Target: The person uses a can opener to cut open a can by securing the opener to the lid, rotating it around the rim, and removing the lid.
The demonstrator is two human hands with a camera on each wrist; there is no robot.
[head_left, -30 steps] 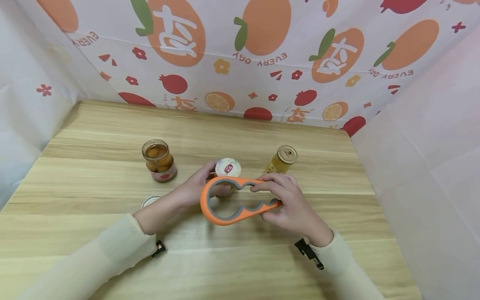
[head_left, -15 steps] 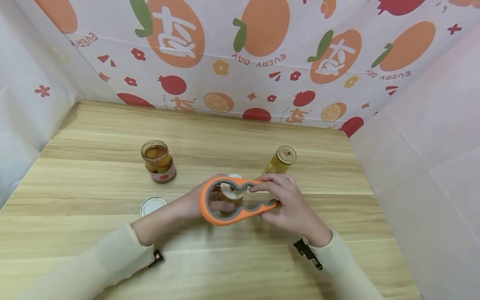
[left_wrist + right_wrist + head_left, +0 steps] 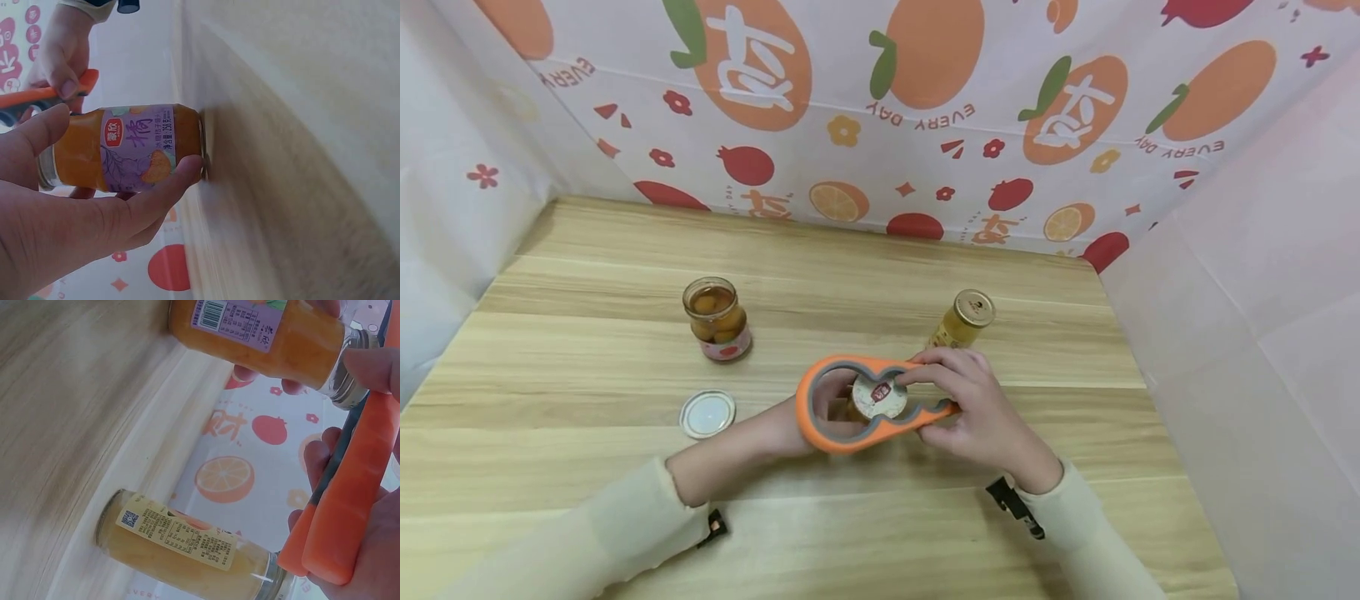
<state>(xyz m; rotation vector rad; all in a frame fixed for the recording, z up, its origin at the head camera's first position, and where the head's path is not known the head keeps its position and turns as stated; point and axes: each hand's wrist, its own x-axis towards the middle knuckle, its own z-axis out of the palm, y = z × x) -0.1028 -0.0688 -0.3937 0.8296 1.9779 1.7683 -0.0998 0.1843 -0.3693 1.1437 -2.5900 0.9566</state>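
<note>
My left hand [image 3: 786, 427] grips a glass jar [image 3: 137, 149] with orange contents and a purple label, its thumb and fingers round the sides. The jar stands upright, its base at or very near the tabletop. From above, its white patterned lid [image 3: 880, 398] shows through the opening of an orange jar opener [image 3: 806, 408] with a grey, scalloped inner edge. My right hand [image 3: 973, 408] holds that opener by its handle end, above the jar. Whether opener and lid touch is unclear. Part of my left hand is hidden behind the opener's ring.
An open jar [image 3: 722, 325] of round fruit in brown liquid stands on the wooden table [image 3: 587, 350] at left. A loose white lid [image 3: 707, 414] lies near my left forearm. A yellow jar [image 3: 964, 321] with a gold lid stands beyond my right hand. Printed cloth [image 3: 865, 150] hangs behind.
My left hand has brought the purple-label jar rightward and toward me, so its lid now shows inside the opener. The loose lid has come into full view. My right hand has barely moved.
</note>
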